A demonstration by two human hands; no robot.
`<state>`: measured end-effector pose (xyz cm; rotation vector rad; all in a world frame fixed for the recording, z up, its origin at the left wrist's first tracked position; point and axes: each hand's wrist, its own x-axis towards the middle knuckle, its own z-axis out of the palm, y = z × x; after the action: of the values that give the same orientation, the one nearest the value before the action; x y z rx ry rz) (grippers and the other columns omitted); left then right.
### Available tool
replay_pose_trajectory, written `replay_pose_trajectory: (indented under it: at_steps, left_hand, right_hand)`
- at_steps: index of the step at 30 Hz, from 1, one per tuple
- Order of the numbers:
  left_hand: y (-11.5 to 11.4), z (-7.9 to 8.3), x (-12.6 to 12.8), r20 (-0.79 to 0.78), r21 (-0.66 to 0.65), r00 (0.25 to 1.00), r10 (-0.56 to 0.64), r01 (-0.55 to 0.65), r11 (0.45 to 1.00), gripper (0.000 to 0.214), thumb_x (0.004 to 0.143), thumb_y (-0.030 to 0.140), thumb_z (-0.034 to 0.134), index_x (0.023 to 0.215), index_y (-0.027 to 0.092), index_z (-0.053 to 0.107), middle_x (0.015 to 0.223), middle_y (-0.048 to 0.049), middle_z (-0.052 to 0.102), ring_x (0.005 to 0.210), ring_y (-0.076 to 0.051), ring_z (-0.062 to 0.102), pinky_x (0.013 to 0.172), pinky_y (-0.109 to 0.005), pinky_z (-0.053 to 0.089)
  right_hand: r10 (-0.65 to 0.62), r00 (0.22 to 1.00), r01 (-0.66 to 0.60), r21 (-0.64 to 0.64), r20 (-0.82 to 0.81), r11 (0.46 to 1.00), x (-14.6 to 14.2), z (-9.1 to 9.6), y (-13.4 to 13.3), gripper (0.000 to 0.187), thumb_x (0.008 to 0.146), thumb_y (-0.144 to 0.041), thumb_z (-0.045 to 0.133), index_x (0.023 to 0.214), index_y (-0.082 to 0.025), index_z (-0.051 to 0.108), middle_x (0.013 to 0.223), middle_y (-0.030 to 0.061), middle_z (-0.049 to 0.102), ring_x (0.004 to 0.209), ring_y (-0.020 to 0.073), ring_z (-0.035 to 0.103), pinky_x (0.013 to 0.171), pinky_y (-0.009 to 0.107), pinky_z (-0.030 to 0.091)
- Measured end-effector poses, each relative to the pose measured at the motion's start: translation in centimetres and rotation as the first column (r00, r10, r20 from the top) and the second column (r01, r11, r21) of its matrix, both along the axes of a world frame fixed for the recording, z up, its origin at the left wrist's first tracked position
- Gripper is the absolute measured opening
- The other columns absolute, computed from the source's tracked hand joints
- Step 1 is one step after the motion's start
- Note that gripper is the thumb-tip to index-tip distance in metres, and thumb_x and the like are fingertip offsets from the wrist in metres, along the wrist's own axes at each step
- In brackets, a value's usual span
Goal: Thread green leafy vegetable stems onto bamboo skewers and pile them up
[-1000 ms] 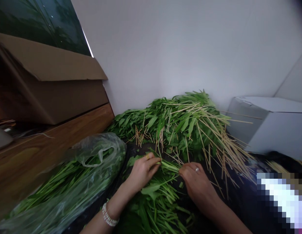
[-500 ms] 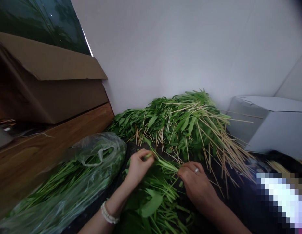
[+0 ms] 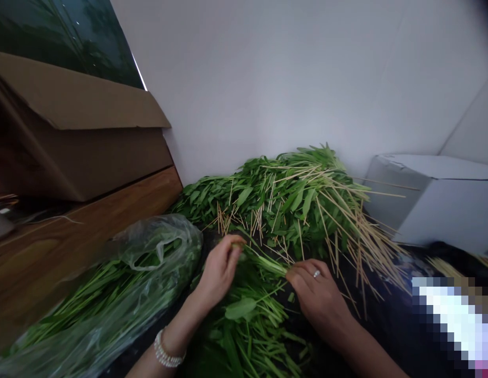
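Observation:
In the head view my right hand (image 3: 317, 294), with a ring on one finger, is closed around the lower ends of a small bunch of leafy green stems (image 3: 269, 264). The bunch points up and to the left. Beside its upper part is my left hand (image 3: 220, 270), fingers drawn together at the leaves; whatever lies between the fingertips is too small to make out. Below both hands spreads a heap of loose greens (image 3: 259, 325), their cut stems pointing right.
Against the wall (image 3: 247, 79) lies a large pile of greens with many thin wooden sticks (image 3: 354, 226). A clear plastic bag (image 3: 149, 304) of greens is at the left, a cardboard box (image 3: 110, 152) behind it on a wooden surface (image 3: 141, 197). A white box (image 3: 444, 205) stands right.
My left hand has shifted slightly left and its grip has turned, with the fingertips closer together. My right hand keeps hold of the stems in nearly the same place.

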<state>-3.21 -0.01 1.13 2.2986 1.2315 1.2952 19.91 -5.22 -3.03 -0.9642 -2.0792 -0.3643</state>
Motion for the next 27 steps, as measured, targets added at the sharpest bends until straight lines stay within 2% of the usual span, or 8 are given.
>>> replay_pose_trajectory:
  at_steps: [2, 4, 8, 14, 18, 21, 24, 27]
  left_hand:
    - [-0.5, -0.1, 0.5, -0.156, -0.013, 0.981, -0.118, 0.118, 0.993, 0.016, 0.090, 0.026, 0.054, 0.105, 0.021, 0.059, 0.095, -0.0032, 0.065, 0.081, -0.015, 0.061, 0.073, -0.025, 0.047]
    - [-0.5, -0.5, 0.8, -0.264, -0.017, 0.946, -0.187, 0.189, 0.982, 0.016, 0.090, 0.025, 0.056, 0.104, 0.022, 0.063, 0.090, -0.0028, 0.066, 0.079, -0.015, 0.061, 0.072, -0.025, 0.047]
    - [-0.2, -1.1, 0.8, -0.409, 0.012, 0.897, -0.167, 0.189, 0.982, 0.022, 0.092, 0.021, 0.052, 0.111, 0.023, 0.064, 0.090, -0.0036, 0.065, 0.080, -0.016, 0.061, 0.072, -0.024, 0.046]
    - [-0.3, -1.2, 0.7, -0.635, 0.047, 0.764, -0.117, 0.189, 0.981, 0.022, 0.092, 0.022, 0.051, 0.111, 0.023, 0.061, 0.088, -0.0025, 0.062, 0.077, -0.016, 0.061, 0.065, -0.023, 0.043]
    - [-0.1, -1.2, 0.6, -0.667, 0.033, 0.735, -0.123, 0.194, 0.980, 0.020, 0.091, 0.022, 0.051, 0.109, 0.022, 0.061, 0.086, -0.0021, 0.062, 0.076, -0.017, 0.061, 0.065, -0.024, 0.043]
    - [0.0, -1.0, 0.5, -0.650, 0.009, 0.744, -0.153, 0.209, 0.978, 0.021, 0.090, 0.016, 0.050, 0.108, 0.020, 0.060, 0.088, -0.0033, 0.063, 0.080, -0.017, 0.062, 0.068, -0.024, 0.044]
    - [0.1, -0.8, 0.3, -0.630, 0.007, 0.761, -0.153, 0.203, 0.979, 0.022, 0.089, 0.013, 0.048, 0.107, 0.019, 0.060, 0.089, -0.0035, 0.063, 0.081, -0.017, 0.062, 0.069, -0.023, 0.044]
    - [0.1, -0.9, 0.1, -0.640, 0.028, 0.759, -0.118, 0.177, 0.984, 0.018, 0.088, 0.017, 0.052, 0.103, 0.019, 0.062, 0.087, -0.0031, 0.063, 0.078, -0.017, 0.062, 0.067, -0.025, 0.044]
  right_hand:
    - [0.007, 1.000, -0.007, 0.009, 0.024, 1.000, -0.1, 0.1, 0.0, 0.027, 0.095, -0.006, 0.032, 0.097, -0.017, 0.057, 0.086, 0.0050, 0.066, 0.092, 0.0178, 0.057, 0.088, 0.038, 0.036]
    - [0.010, 0.999, -0.011, 0.021, 0.043, 1.000, -0.2, 0.2, -0.1, 0.028, 0.095, -0.007, 0.031, 0.097, -0.017, 0.058, 0.086, 0.0054, 0.066, 0.092, 0.0181, 0.057, 0.087, 0.038, 0.036]
    - [0.026, 0.997, -0.031, 0.076, 0.071, 0.997, -0.5, 0.7, -0.3, 0.027, 0.097, -0.011, 0.032, 0.096, -0.014, 0.059, 0.085, 0.0074, 0.067, 0.090, 0.0193, 0.057, 0.087, 0.039, 0.037]
    - [0.042, 0.994, -0.053, 0.115, 0.098, 0.992, -0.7, 0.9, -0.4, 0.028, 0.098, -0.012, 0.032, 0.095, -0.012, 0.060, 0.087, 0.0090, 0.067, 0.092, 0.0204, 0.058, 0.087, 0.039, 0.037]
    - [0.030, 0.997, -0.036, 0.083, 0.067, 0.996, -0.6, 0.6, -0.2, 0.027, 0.097, -0.010, 0.033, 0.105, -0.011, 0.059, 0.090, 0.0085, 0.068, 0.092, 0.0201, 0.057, 0.088, 0.039, 0.036]
    - [-0.080, 0.994, 0.076, 0.061, 0.077, 0.995, -0.3, 0.3, 0.0, 0.024, 0.095, -0.013, 0.045, 0.115, -0.008, 0.056, 0.088, 0.0084, 0.067, 0.089, 0.0209, 0.057, 0.087, 0.040, 0.036]
    - [-0.181, 0.976, 0.179, 0.025, 0.119, 0.984, 0.2, -0.1, 0.3, 0.018, 0.093, -0.017, 0.050, 0.106, -0.011, 0.061, 0.078, 0.0059, 0.065, 0.081, 0.0211, 0.056, 0.083, 0.041, 0.036]
    - [-0.182, 0.971, 0.184, 0.000, 0.154, 0.983, 0.4, -0.5, 0.5, 0.015, 0.092, -0.014, 0.050, 0.099, -0.013, 0.063, 0.075, 0.0044, 0.064, 0.079, 0.0206, 0.055, 0.084, 0.041, 0.035]
